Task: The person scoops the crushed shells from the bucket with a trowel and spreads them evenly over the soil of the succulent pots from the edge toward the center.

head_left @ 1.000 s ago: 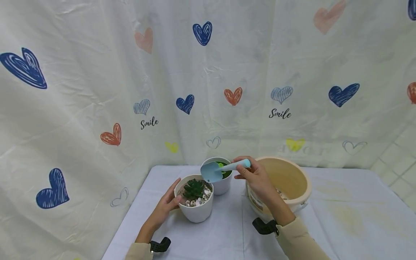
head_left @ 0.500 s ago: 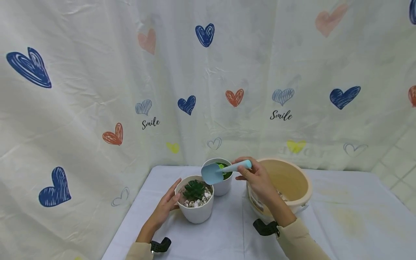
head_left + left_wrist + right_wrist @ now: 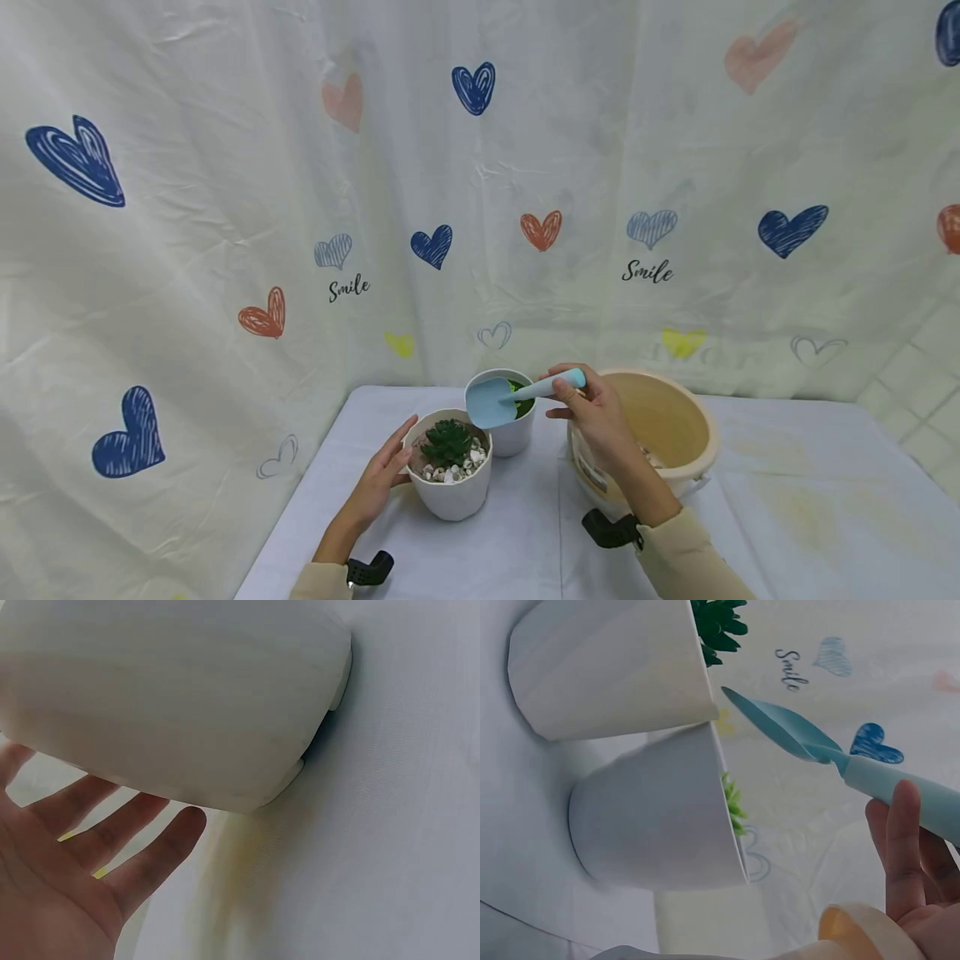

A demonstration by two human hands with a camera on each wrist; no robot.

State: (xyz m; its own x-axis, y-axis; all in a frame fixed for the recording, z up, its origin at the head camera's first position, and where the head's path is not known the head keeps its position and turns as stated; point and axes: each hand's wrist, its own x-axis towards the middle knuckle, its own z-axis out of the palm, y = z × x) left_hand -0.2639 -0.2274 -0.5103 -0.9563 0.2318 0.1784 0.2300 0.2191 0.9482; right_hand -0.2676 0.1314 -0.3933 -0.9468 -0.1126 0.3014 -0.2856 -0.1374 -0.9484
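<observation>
A light-blue scoop was held aslant, tip downward, just above the rim of a white pot. The pot was stood upright on the counter, planted with a dark-green succulent and partly strewn with pale pebbles.

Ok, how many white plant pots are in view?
2. The front pot, with the dark green succulent, is against the left hand; the rear pot stands behind it, partly behind the blue trowel. The bucket could hide another.

A heart-printed curtain, cloth-covered table and pale tiles suggest an indoor room, kind unclear.
</observation>
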